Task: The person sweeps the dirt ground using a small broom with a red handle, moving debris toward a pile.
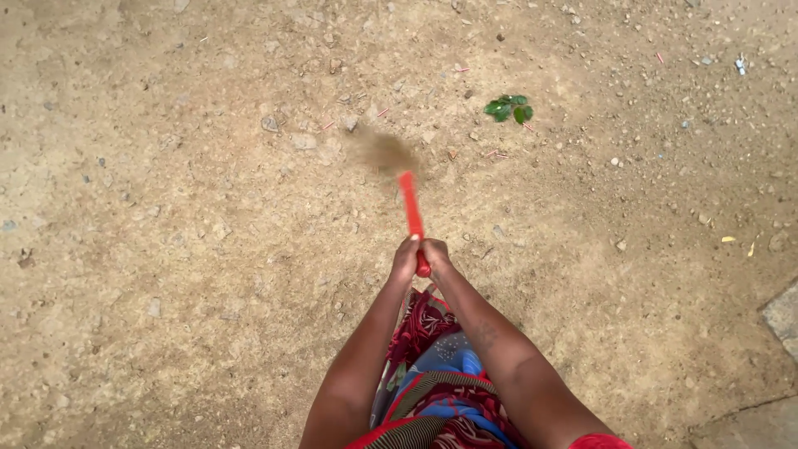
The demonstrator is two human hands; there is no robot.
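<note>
A red broom handle (411, 208) points away from me over bare sandy ground. Both hands grip its near end: my left hand (405, 259) on the left side and my right hand (435, 254) on the right, close together. At the handle's far end the brown bristle head (382, 152) is a motion-blurred smudge just above the dirt. My patterned red and blue skirt (436, 366) fills the space between my forearms below.
Small stones and red plastic bits lie scattered over the ground (166, 249). A small green leafy plant (509, 108) grows to the upper right of the broom head. A grey concrete slab corner (783, 316) shows at the right edge.
</note>
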